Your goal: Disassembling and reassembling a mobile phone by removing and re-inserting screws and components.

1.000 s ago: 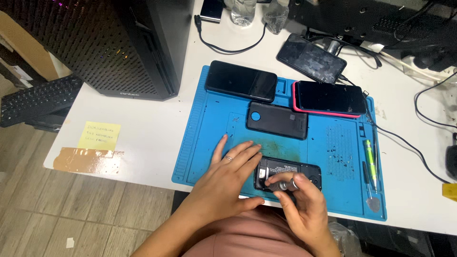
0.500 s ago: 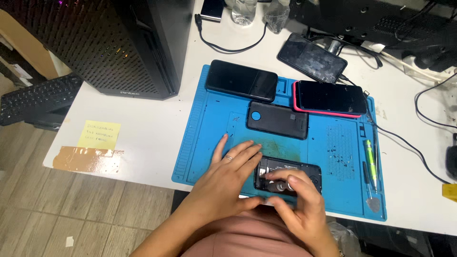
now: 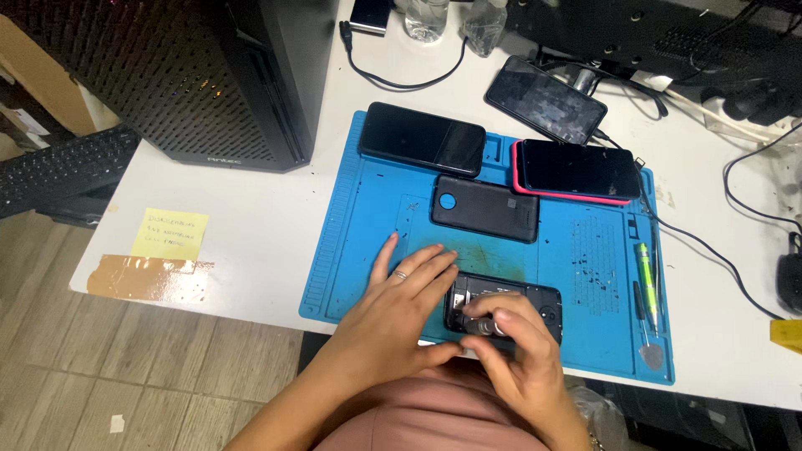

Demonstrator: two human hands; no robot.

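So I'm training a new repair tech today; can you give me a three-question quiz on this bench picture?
1. True or false: the opened phone lies on the blue mat.
2. Which lies nearest the green-handled tool? A the yellow note B the pink-cased phone C the keyboard
3. Which of the hands wears a ring?

Key: 1 true. 2 B. 3 the left hand; the right hand shows none.
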